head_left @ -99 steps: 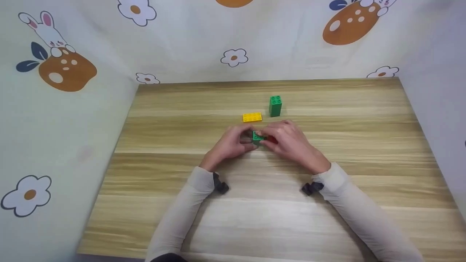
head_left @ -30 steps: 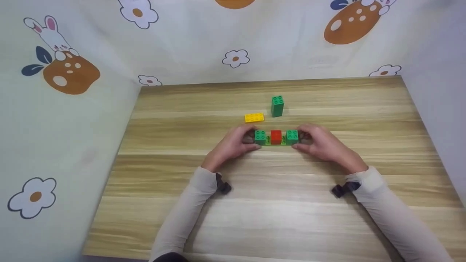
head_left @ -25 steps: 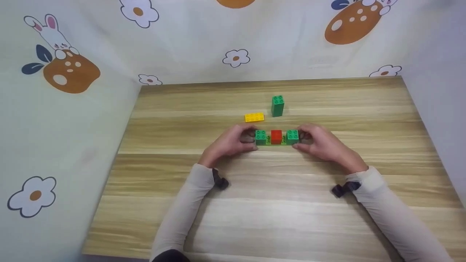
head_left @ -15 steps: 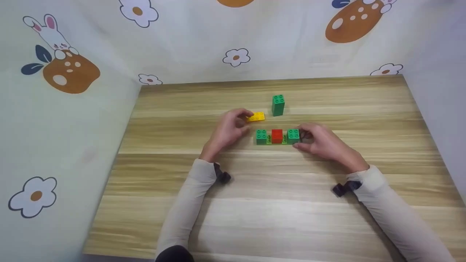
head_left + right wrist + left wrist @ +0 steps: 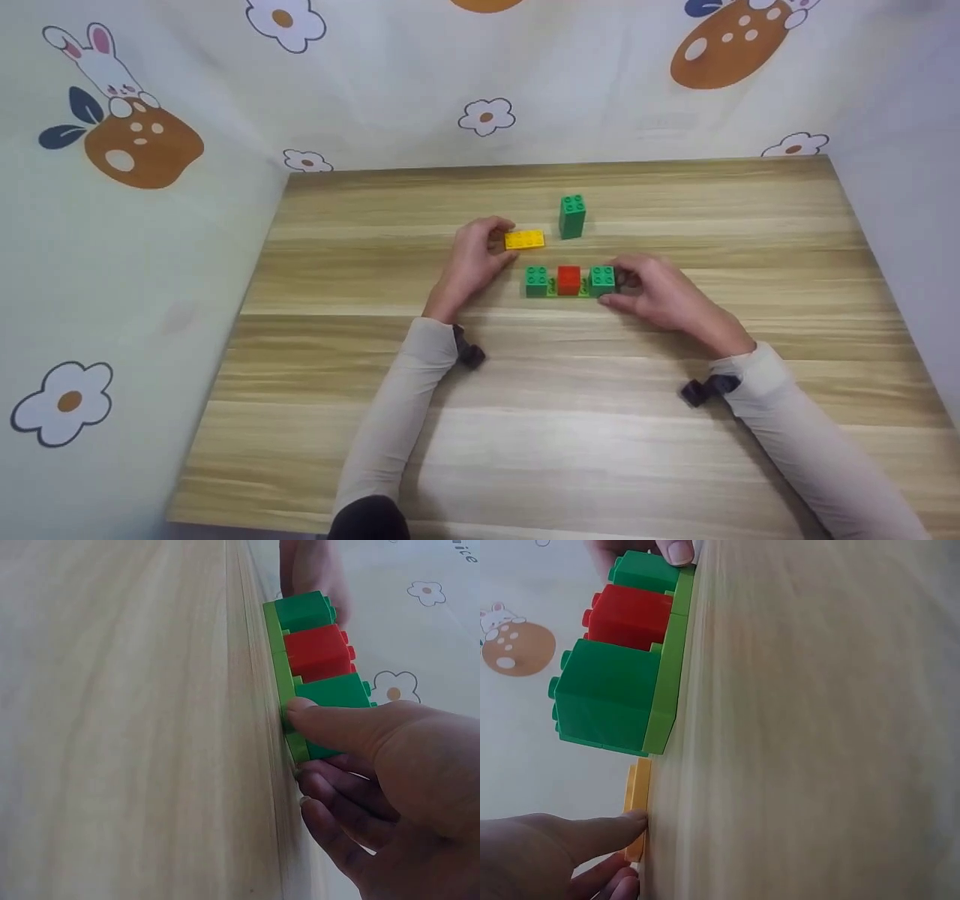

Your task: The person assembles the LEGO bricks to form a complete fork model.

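A row of toy building blocks lies on the table: a green block [image 5: 536, 281] at the left end, a red block [image 5: 568, 280] in the middle and another green block [image 5: 602, 280] at the right. All three sit on a light green base strip [image 5: 673, 660]. My right hand [image 5: 660, 289] grips the right end of this assembly, its thumb [image 5: 330, 720] against the near side. Behind the row, my left hand [image 5: 474, 255] has thumb and fingers around the left end of a flat yellow brick [image 5: 524, 240]; the thumb [image 5: 607, 832] presses its near side.
A tall green block [image 5: 572, 217] stands upright behind the row, right of the yellow brick. The wooden table [image 5: 555, 450] ends at a patterned cloth [image 5: 600, 105] at the back. Each sleeve carries a black wrist camera, such as the left one [image 5: 471, 355].
The right hand moved rightward, off the left green block to the assembly's right end. More recently, the left hand let go of the left end and reached away to the yellow brick.
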A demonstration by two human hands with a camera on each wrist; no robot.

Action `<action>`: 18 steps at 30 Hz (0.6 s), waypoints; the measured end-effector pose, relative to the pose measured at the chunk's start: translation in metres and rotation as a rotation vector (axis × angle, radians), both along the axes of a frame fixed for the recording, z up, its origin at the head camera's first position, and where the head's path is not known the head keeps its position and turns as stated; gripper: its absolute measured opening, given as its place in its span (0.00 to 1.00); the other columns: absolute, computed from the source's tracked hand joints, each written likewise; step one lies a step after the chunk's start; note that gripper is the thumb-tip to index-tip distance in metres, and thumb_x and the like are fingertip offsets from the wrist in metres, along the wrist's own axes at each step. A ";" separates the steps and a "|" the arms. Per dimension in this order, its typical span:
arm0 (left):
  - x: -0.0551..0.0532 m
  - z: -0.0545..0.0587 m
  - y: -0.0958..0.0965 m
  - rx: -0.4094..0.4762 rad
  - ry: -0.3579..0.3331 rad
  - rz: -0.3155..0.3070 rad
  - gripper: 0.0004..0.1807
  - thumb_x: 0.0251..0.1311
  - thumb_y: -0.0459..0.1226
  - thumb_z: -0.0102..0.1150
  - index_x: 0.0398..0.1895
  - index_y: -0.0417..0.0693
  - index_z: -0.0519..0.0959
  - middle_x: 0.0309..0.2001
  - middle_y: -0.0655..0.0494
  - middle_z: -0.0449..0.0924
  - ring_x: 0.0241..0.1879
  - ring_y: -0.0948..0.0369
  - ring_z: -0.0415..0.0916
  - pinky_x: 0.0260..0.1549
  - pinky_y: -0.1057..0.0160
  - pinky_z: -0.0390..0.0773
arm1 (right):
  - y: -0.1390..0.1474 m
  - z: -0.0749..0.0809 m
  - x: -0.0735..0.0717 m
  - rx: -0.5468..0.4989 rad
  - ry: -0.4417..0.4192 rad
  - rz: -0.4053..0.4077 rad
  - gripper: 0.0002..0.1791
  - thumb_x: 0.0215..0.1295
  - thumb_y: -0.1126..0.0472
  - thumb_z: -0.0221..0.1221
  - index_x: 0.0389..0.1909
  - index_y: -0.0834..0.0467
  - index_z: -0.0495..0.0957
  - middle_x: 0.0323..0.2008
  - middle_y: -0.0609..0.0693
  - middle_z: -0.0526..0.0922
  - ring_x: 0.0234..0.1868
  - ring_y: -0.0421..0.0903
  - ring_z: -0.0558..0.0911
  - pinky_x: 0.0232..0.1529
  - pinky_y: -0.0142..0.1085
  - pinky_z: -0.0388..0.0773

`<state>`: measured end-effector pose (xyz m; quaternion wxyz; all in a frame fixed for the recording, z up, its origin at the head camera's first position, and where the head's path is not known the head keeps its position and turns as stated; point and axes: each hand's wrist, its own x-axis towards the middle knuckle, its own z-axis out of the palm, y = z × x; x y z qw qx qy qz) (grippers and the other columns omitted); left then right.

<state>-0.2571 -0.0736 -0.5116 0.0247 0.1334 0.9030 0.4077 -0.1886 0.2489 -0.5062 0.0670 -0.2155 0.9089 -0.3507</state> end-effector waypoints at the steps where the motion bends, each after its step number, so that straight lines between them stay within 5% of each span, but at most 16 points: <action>1: 0.000 0.000 0.000 0.000 0.000 -0.001 0.22 0.65 0.33 0.76 0.62 0.42 0.84 0.58 0.49 0.87 0.56 0.56 0.84 0.61 0.59 0.86 | 0.000 0.000 0.000 -0.002 -0.004 -0.002 0.20 0.64 0.57 0.78 0.52 0.59 0.86 0.41 0.52 0.89 0.42 0.48 0.85 0.47 0.45 0.86; 10: 0.003 0.003 -0.003 0.033 -0.024 -0.040 0.18 0.66 0.31 0.75 0.59 0.41 0.86 0.54 0.48 0.89 0.53 0.56 0.87 0.58 0.60 0.88 | 0.001 -0.002 -0.001 -0.033 0.000 -0.003 0.18 0.64 0.57 0.78 0.51 0.57 0.88 0.39 0.50 0.90 0.38 0.45 0.84 0.41 0.36 0.85; 18: 0.008 0.001 -0.009 0.119 -0.074 -0.145 0.19 0.64 0.29 0.75 0.58 0.39 0.86 0.51 0.46 0.90 0.48 0.55 0.88 0.56 0.60 0.89 | 0.000 -0.001 0.001 -0.060 -0.002 -0.009 0.17 0.63 0.57 0.78 0.50 0.58 0.87 0.40 0.51 0.91 0.39 0.46 0.85 0.43 0.37 0.86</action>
